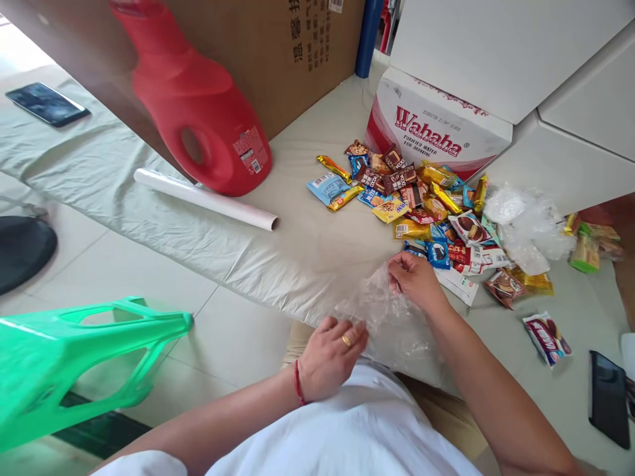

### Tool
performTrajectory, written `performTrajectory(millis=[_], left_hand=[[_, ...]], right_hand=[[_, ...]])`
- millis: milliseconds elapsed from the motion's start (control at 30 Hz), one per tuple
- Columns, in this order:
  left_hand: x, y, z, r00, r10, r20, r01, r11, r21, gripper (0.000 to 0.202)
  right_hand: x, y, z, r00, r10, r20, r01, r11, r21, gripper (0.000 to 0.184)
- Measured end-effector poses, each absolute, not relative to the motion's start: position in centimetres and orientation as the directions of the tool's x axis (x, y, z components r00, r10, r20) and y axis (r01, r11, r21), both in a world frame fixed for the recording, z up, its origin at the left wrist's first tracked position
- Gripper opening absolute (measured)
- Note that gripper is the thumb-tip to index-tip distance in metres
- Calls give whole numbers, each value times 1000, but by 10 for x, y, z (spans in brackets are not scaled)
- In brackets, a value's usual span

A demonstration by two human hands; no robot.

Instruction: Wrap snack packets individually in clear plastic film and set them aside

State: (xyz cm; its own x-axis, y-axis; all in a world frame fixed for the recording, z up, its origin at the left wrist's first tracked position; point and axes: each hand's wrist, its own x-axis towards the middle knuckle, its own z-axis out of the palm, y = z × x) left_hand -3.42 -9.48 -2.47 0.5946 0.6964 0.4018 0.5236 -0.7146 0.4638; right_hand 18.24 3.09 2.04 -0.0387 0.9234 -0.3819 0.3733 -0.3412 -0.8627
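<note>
A clear plastic bag [380,307] hangs loosely between my hands at the table's near edge. My right hand [409,277] pinches its upper part between thumb and fingers. Lower and to the left, my left hand [335,350] has its fingers curled over the bag's other side; a ring and a red cord bracelet show on it. Just beyond my right hand spreads a pile of wrapped snacks [401,178] in brown, blue, yellow and red packets. A blue snack packet [438,254] lies closest to that hand.
More crumpled clear bags [526,225] lie right of the pile. Behind it stands a Wahaha carton [431,129]. A red jug [208,106] and a white roll [206,200] are at the left. Phones [47,104] lie at both sides; a green stool [94,357] stands on the floor.
</note>
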Motion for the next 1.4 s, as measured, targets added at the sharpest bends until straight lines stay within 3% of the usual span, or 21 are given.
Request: performTrajectory(millis=[100, 233, 300, 467, 633, 733, 833, 933, 1033, 1100, 1200, 1267, 1333, 1400], left_hand=[[-31, -85, -26, 419, 878, 232, 701, -475, 532, 30], [-35, -64, -26, 240, 969, 51, 784, -225, 579, 35], [-39, -55, -27, 239, 969, 68, 809, -238, 537, 37], [-50, -44, -39, 384, 871, 307, 758, -487, 434, 42], [-61, -46, -49, 490, 820, 294, 645, -569, 510, 52], [-64, -46, -51, 585, 785, 204, 608, -591, 530, 43], [-60, -44, -48, 587, 785, 200, 644, -602, 472, 44], [-54, -41, -43, 517, 816, 258, 701, -577, 418, 51], [-51, -40, -41, 526, 801, 287, 712, -599, 367, 52], [-51, -40, -42, 549, 785, 288, 710, -619, 334, 50], [-53, -39, -45, 569, 770, 289, 710, -637, 299, 46], [-55, -39, -47, 581, 758, 296, 708, -650, 277, 44], [-56, -41, -49, 583, 749, 313, 711, -658, 250, 41], [-58, -43, -51, 573, 731, 370, 713, -668, 213, 39]], right_hand=[[181, 33, 24, -22, 911, -412, 299, -387, -872, 19], [185, 36, 27, -29, 862, -506, 170, -495, -852, 26], [187, 38, 27, -41, 831, -554, 125, -546, -829, 29], [199, 51, 26, -61, 809, -585, 126, -575, -809, 32], [217, 89, 31, -156, 870, -468, 471, -351, -809, 15], [224, 113, 38, -255, 890, -379, 710, -93, -698, 6], [225, 126, 46, -295, 905, -306, 869, 121, -480, 12], [217, 126, 59, -244, 953, -179, 956, 206, -209, 18], [196, 120, 73, -264, 964, -13, 959, 261, -108, 24], [177, 115, 77, -309, 947, -82, 945, 296, -141, 26], [147, 114, 69, -332, 863, -381, 943, 296, -152, 30], [134, 118, 60, -354, 768, -533, 934, 320, -159, 23], [127, 126, 52, -384, 707, -594, 921, 335, -197, 9], [124, 137, 50, -428, 676, -601, 903, 349, -251, 7]])
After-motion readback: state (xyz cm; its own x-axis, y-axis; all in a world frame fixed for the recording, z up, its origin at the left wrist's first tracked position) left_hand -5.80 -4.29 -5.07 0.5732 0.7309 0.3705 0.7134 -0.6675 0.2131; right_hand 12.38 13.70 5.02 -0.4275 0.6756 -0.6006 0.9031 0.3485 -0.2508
